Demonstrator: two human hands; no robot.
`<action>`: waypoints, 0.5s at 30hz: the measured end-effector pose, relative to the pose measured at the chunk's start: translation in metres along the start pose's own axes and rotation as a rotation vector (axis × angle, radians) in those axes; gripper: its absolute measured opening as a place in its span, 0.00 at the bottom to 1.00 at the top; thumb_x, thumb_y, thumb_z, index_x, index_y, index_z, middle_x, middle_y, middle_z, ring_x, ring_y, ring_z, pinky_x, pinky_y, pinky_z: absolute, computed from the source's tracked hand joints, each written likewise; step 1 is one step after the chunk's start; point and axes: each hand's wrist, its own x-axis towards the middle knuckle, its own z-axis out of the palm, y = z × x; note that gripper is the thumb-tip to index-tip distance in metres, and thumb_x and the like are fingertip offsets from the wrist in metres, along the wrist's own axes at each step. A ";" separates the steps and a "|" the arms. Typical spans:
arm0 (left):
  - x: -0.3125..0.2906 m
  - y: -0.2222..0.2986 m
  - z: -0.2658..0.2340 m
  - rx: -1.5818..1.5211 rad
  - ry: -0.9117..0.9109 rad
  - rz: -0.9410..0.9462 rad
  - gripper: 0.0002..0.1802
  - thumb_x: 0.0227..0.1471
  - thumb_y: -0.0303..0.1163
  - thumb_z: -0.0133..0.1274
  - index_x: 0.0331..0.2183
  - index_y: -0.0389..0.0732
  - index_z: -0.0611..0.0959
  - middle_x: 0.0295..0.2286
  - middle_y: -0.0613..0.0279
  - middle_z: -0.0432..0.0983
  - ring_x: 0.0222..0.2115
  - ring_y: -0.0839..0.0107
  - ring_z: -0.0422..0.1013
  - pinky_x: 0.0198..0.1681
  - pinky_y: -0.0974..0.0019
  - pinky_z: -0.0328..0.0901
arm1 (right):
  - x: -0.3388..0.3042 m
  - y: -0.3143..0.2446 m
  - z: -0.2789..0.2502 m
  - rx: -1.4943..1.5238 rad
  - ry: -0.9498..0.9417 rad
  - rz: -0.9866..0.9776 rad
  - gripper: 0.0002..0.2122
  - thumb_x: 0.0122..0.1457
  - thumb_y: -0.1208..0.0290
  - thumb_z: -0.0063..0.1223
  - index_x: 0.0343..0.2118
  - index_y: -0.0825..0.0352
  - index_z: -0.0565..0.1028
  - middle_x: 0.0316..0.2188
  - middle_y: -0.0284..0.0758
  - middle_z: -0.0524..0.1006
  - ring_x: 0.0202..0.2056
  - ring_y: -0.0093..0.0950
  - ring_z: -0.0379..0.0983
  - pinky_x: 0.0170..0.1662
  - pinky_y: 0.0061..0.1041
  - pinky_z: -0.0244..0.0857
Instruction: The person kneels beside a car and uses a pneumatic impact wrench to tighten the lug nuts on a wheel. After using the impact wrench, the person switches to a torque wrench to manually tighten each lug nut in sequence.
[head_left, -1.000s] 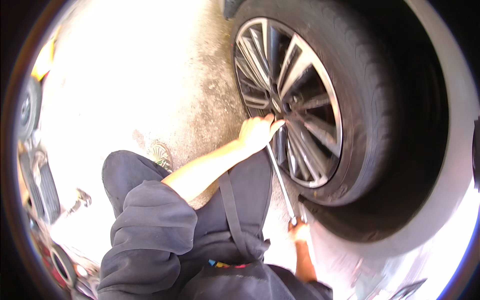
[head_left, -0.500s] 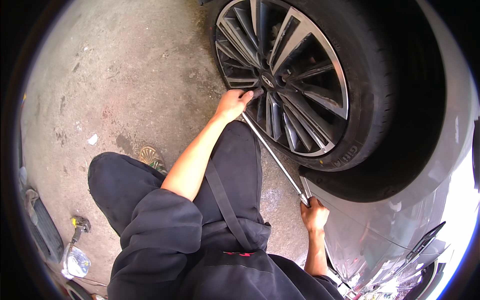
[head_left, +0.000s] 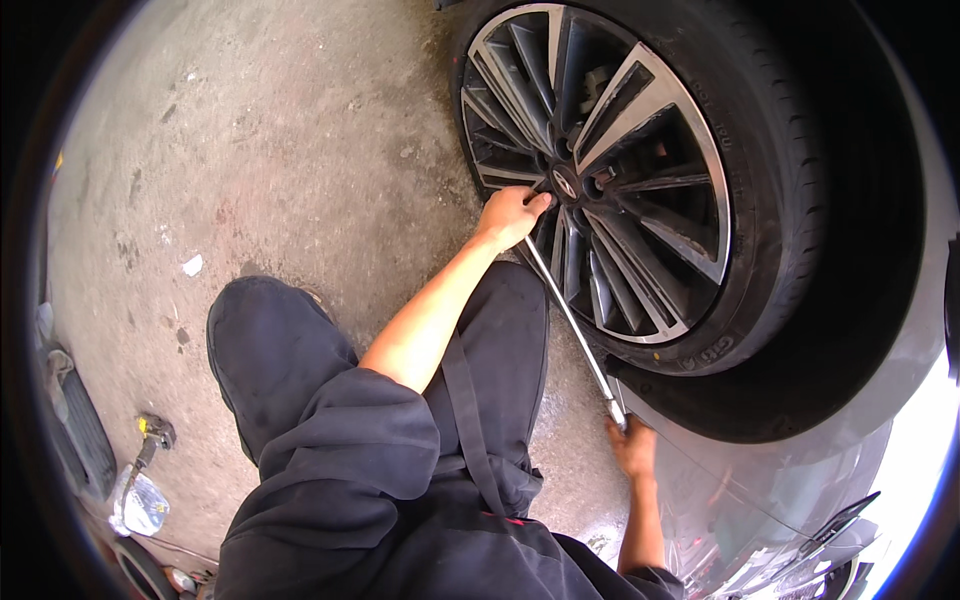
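Note:
A long chrome wrench bar (head_left: 570, 315) slants across in front of a car wheel (head_left: 655, 300) with black and silver spokes. My left hand (head_left: 512, 217) is closed around its upper end, close to the wheel's centre cap (head_left: 565, 182) and lug holes. The hand covers the wrench's head, so I cannot tell whether it sits on a nut. My right hand (head_left: 632, 447) is closed at the lower end of the bar, below the tyre (head_left: 770, 240) and beside the grey car body. Its fingers are partly hidden.
The grey fender (head_left: 740, 465) curves around the wheel on the right. My bent knees (head_left: 265, 335) are close to the wheel. On the concrete floor (head_left: 280, 130) at the lower left lie a yellow and black tool (head_left: 157, 431), a clear plastic bag (head_left: 143, 507) and a dark tyre (head_left: 140, 570).
The whole view has shifted, so wheel and hands appear farther right and lower. Both hands stay on the wrench, and the left fingers now cover the dark piece at its head.

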 end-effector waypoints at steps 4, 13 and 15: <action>-0.001 -0.003 0.007 0.077 0.096 0.096 0.23 0.59 0.47 0.52 0.38 0.33 0.83 0.26 0.49 0.80 0.28 0.62 0.76 0.36 0.59 0.67 | 0.019 0.009 0.000 0.135 -0.299 0.087 0.23 0.57 0.52 0.59 0.27 0.75 0.76 0.24 0.54 0.76 0.28 0.49 0.76 0.33 0.39 0.68; 0.001 0.011 -0.001 0.464 0.255 -0.352 0.31 0.61 0.53 0.38 0.36 0.37 0.86 0.39 0.41 0.79 0.43 0.42 0.74 0.49 0.48 0.67 | 0.030 0.019 0.031 -0.024 -0.222 -0.091 0.15 0.54 0.61 0.52 0.29 0.71 0.77 0.27 0.56 0.78 0.33 0.55 0.76 0.41 0.49 0.70; -0.002 0.023 0.007 0.513 0.278 -0.441 0.31 0.61 0.53 0.38 0.39 0.37 0.85 0.42 0.41 0.78 0.46 0.44 0.73 0.51 0.49 0.66 | 0.028 0.026 0.041 0.005 -0.221 -0.089 0.15 0.54 0.60 0.52 0.28 0.70 0.77 0.26 0.55 0.78 0.32 0.55 0.76 0.41 0.50 0.70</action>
